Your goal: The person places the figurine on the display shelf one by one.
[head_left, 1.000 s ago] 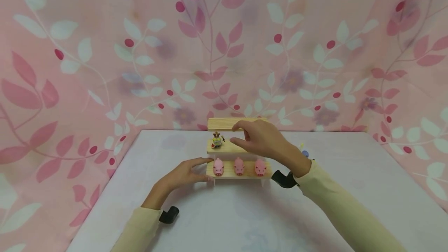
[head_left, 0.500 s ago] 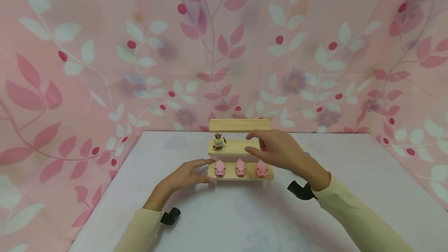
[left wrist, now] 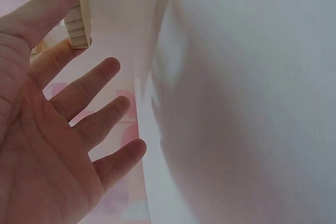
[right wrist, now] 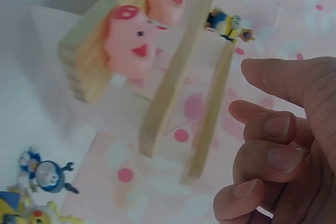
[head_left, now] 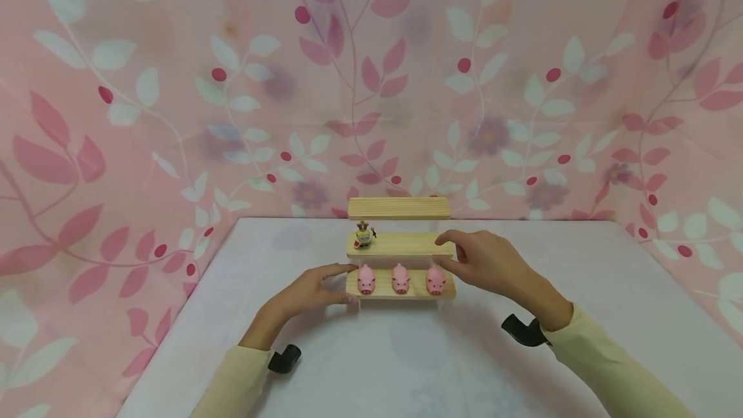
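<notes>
A three-tier wooden display stand (head_left: 400, 207) stands on the table. At the left end of its lowest board, my left hand (head_left: 304, 289) pinches the edge between thumb and index finger; in the left wrist view the other fingers (left wrist: 100, 121) spread apart in the air. Three pink toy pigs (head_left: 400, 279) sit in a row on that board. A small yellow figurine with a brown hat (head_left: 363, 236) stands at the left of the middle board. My right hand (head_left: 490, 260) holds nothing, beside the stand's right end, with thumb and index finger apart and the other fingers loosely curled.
In the right wrist view, a blue figurine (right wrist: 50, 176) and a yellow figurine (right wrist: 41, 216) are on the table beyond the stand's right side; in the head view my right hand hides them. A pink floral cloth (head_left: 371, 82) hangs behind the white table (head_left: 371, 366).
My right hand has drawn back rightward and slightly down, from in front of the upper boards to the stand's right end. The left hand keeps its grip on the lowest board.
</notes>
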The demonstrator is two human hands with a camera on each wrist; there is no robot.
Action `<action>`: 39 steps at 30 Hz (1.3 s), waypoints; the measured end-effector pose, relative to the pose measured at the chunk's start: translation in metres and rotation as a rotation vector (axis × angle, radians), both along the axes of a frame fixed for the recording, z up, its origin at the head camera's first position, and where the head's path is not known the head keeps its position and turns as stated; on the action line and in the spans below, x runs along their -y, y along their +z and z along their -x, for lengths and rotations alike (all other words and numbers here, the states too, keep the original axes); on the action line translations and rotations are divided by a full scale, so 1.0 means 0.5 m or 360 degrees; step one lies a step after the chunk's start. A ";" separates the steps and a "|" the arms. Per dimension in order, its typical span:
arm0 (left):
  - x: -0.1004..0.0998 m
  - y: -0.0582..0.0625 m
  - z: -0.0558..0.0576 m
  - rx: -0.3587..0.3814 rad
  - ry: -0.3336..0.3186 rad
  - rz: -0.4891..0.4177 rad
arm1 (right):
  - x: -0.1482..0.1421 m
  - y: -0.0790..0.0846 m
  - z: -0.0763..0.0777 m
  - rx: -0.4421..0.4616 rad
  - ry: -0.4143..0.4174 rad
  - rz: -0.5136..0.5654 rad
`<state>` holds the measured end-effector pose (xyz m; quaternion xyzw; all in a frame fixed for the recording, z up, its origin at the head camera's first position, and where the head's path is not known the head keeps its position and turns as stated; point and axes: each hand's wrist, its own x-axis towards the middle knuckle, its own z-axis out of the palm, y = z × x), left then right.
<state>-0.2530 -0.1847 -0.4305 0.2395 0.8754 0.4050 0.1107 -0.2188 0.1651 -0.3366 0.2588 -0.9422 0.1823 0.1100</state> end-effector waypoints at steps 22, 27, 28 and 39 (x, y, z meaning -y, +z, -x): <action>0.001 -0.001 0.001 -0.0031 -0.0026 0.0014 | -0.092 -0.058 0.005 0.0146 -0.0153 -0.0075; 0.001 -0.001 0.000 -0.0038 -0.0017 0.0026 | -0.113 -0.063 0.008 0.0178 -0.0162 -0.0086; 0.001 -0.001 0.000 -0.0040 -0.0017 0.0027 | -0.117 -0.064 0.009 0.0188 -0.0163 -0.0090; 0.002 0.001 -0.001 -0.0048 -0.0042 0.0011 | -0.165 -0.088 0.024 0.0326 -0.0265 -0.0144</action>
